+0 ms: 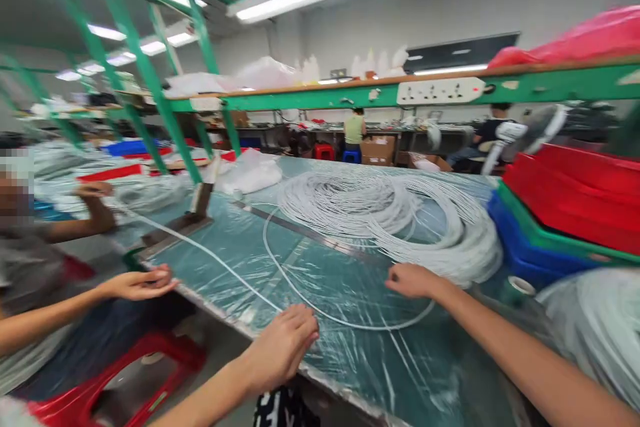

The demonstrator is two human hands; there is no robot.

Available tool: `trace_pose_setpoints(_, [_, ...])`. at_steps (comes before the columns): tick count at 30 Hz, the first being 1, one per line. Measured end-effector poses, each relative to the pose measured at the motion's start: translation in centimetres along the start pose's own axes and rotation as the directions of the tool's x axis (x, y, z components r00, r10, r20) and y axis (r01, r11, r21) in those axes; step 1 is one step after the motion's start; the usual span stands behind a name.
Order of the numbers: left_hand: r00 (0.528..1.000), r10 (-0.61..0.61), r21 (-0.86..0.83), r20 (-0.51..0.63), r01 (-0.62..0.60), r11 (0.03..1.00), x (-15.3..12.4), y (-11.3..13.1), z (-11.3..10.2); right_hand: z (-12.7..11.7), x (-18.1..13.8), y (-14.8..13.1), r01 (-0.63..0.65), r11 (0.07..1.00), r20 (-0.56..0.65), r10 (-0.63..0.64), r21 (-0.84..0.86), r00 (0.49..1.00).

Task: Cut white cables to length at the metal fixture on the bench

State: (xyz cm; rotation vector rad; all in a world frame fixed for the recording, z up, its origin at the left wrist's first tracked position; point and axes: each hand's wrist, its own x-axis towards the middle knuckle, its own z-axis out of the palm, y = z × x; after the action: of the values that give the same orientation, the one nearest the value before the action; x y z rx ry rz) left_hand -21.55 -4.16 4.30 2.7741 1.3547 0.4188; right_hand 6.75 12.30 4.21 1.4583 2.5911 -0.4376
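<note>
My left hand (285, 348) is closed at the table's near edge, with a white cable (220, 261) running from its fingers toward the co-worker on the left. My right hand (413, 280) is curled closed above the table, in front of the coils; what its fingers hold, if anything, is hidden. A loop of white cable (373, 327) lies between my hands and passes behind my right forearm. Beyond it rest a wide white cable coil (345, 203) and a second coil (465, 250).
A co-worker's hand (137, 283) reaches in at the left, near a red stool (165, 353). Red, green and blue trays (575, 200) stand stacked at the right, with another cable coil (600, 320) nearer me. A green shelf beam (320, 97) carrying a power strip (440, 90) crosses above.
</note>
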Motion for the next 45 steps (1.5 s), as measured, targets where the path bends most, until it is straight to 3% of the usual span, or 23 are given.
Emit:
trace_pose_setpoints(4, [0.972, 0.23, -0.18, 0.048, -0.218, 0.959, 5.4, 6.2, 3.5, -1.0, 0.4, 0.9, -0.085, 0.996, -0.031, 0.084, -0.02, 0.996])
trace_pose_setpoints(8, [0.918, 0.391, -0.361, 0.063, -0.344, 0.867, 9.6, 9.5, 6.6, -1.2, 0.7, 1.5, -0.122, 0.992, -0.057, 0.121, -0.021, 0.991])
trace_pose_setpoints(14, [0.984, 0.16, -0.506, 0.079, -0.099, 0.857, 13.2, 10.8, 8.8, -1.3, 1.3, 2.3, -0.134, 0.991, -0.034, 0.135, 0.029, 0.99])
trace_pose_setpoints(16, [0.983, 0.164, -0.505, 0.078, -0.103, 0.857, 13.9, 11.2, 9.0, -1.5, 1.4, 2.4, -0.136, 0.99, -0.05, 0.137, 0.036, 0.989])
trace_pose_setpoints(23, [0.962, 0.273, -0.43, -0.002, -0.247, 0.868, 14.8, 13.5, 9.9, -2.1, 1.2, 2.2, -0.142, 0.988, -0.012, 0.142, 0.053, 0.99])
trace_pose_setpoints(34, [0.95, 0.293, -0.262, -0.104, -0.31, 0.914, 15.1, 14.1, 9.4, -2.6, 1.6, 2.3, -0.1, 0.995, 0.05, 0.099, 0.016, 0.994])
trace_pose_setpoints(45, [0.945, 0.328, -0.166, 0.0, -0.323, 0.932, 15.1, 14.3, 8.7, -2.7, 1.4, 1.7, -0.077, 0.995, 0.1, 0.07, 0.065, 0.993])
